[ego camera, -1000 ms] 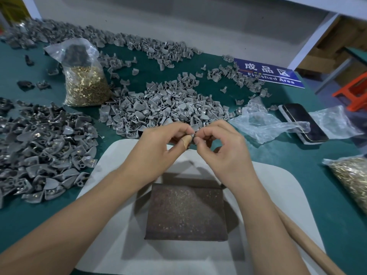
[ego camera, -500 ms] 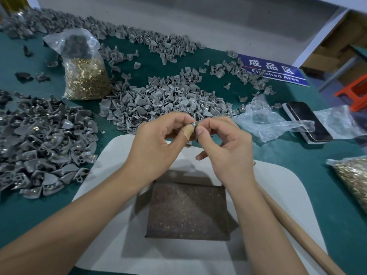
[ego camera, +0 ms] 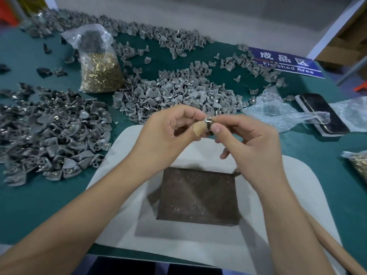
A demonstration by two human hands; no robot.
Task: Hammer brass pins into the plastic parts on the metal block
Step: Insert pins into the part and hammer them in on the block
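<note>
A small grey plastic part (ego camera: 209, 122) is pinched between the fingertips of the left hand (ego camera: 168, 133) and the right hand (ego camera: 246, 143), both raised above the counter (ego camera: 317, 155), which is covered in green felt. The left thumb, wrapped in a tan adhesive bandage (ego camera: 199, 128), is pressed against the part; the right thumb and forefinger are curled round its other side. Whether a brass pin is seated in the part cannot be told, since the fingers hide it.

Directly below the hands, a dark rusty square metal block (ego camera: 198, 197) is seen resting on a white rounded pad (ego camera: 123, 215); nothing lies on the block. Under the right forearm, a light wooden handle (ego camera: 337, 253) is laid across the pad's corner.

Beyond the fingertips, a heap of pale grey plastic parts (ego camera: 174, 94) is spread on the counter. To the left of the left hand lies a darker heap of grey parts (ego camera: 49, 133), several showing brass glints. Further beyond the left hand, a clear plastic bag of brass pins (ego camera: 99, 76) stands upright. To the right of the right hand are found a crumpled clear plastic bag (ego camera: 278, 114), a black smartphone (ego camera: 321, 114) and, at the frame edge, a second bag of brass pins (ego camera: 357, 165). A blue sign reading "Finished Area" (ego camera: 286, 62) lies beyond them.
</note>
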